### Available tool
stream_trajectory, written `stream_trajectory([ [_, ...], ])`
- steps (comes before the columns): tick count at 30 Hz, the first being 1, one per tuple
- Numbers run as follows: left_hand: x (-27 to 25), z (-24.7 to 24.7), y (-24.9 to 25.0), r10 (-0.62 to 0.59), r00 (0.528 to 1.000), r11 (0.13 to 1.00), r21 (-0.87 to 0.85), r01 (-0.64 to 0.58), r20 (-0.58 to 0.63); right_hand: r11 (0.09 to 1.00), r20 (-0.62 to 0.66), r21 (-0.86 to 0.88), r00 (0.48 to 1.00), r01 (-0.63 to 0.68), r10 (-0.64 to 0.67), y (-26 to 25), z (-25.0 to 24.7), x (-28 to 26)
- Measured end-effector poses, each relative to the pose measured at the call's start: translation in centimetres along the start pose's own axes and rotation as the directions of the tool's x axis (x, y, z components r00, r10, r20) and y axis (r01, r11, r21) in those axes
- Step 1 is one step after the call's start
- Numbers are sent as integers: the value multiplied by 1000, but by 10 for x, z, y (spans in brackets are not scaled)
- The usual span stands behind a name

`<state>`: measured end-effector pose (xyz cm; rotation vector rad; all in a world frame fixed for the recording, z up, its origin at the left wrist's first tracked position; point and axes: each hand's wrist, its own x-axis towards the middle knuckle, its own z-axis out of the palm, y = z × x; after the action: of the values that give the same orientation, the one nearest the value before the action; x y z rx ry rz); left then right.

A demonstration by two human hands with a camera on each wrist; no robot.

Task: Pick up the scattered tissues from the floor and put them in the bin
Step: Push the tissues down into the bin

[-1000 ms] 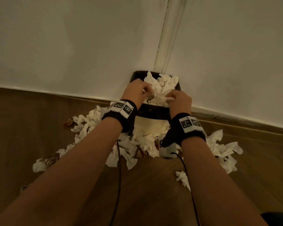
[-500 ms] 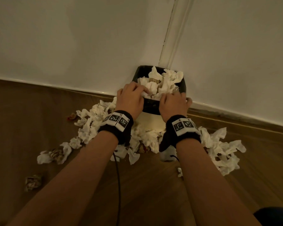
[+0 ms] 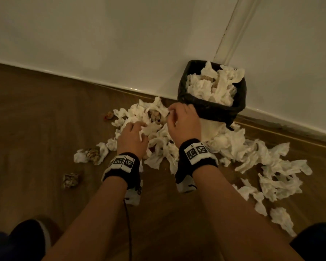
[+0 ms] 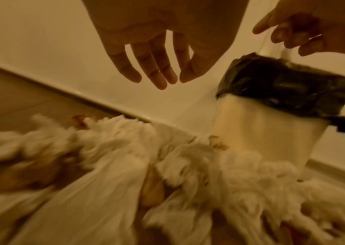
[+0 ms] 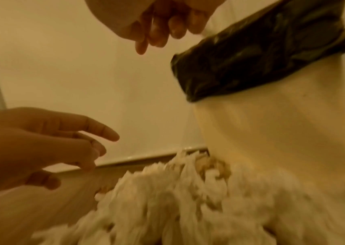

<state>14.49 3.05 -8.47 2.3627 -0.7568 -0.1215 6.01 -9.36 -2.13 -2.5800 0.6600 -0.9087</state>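
A cream bin [image 3: 213, 129] with a black liner stands against the wall, heaped with white tissues [image 3: 211, 85]. More crumpled tissues [image 3: 137, 112] lie on the wood floor to its left and front. My left hand [image 3: 141, 129] hovers just over this pile with straight, spread fingers [image 4: 154, 69] and holds nothing. My right hand [image 3: 170, 114] is beside the bin's left wall, its fingers [image 5: 157, 38] loosely curled above the tissues [image 5: 188, 199] and empty. In both wrist views the bin [image 4: 272, 132] [image 5: 272, 132] is close, to the right.
Another spread of tissues [image 3: 271, 166] covers the floor right of the bin. Brownish crumpled paper balls [image 3: 70, 179] [image 3: 109, 116] lie further left. A white wall with a baseboard [image 3: 83, 76] runs behind. My dark shoe [image 3: 30, 236] is at the lower left.
Both hands have left the top of the bin and dropped down to the left, over the floor pile. The tissues they pressed stay in the bin.
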Motion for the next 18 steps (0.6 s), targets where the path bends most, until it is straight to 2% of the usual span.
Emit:
stream_trajectory([
  [2, -12, 5, -21, -102, 992, 993, 63, 97, 76, 997, 170, 30, 983, -70, 63, -3, 16, -15],
  [3, -18, 8, -30, -144, 982, 983, 132, 128, 122, 994, 272, 17, 957, -109, 100, -3, 24, -23],
  [6, -32, 20, -51, -283, 916, 931, 311, 191, 283, 987, 547, -87, 821, -137, 163, -2, 44, -45],
  [8, -41, 29, -60, -322, 868, 910, 375, 175, 377, 981, 658, -165, 730, -103, 187, -1, 56, -58],
  [11, -48, 40, -69, -289, 871, 902, 418, 109, 397, 971, 742, -220, 630, -91, 227, 4, 71, -74],
  [14, -46, 43, -73, -246, 897, 935, 334, 120, 368, 969, 770, -227, 592, -96, 239, 11, 79, -83],
  [18, -41, 41, -76, -217, 921, 973, 152, 175, 325, 960, 737, -244, 617, -138, 276, 18, 84, -92],
])
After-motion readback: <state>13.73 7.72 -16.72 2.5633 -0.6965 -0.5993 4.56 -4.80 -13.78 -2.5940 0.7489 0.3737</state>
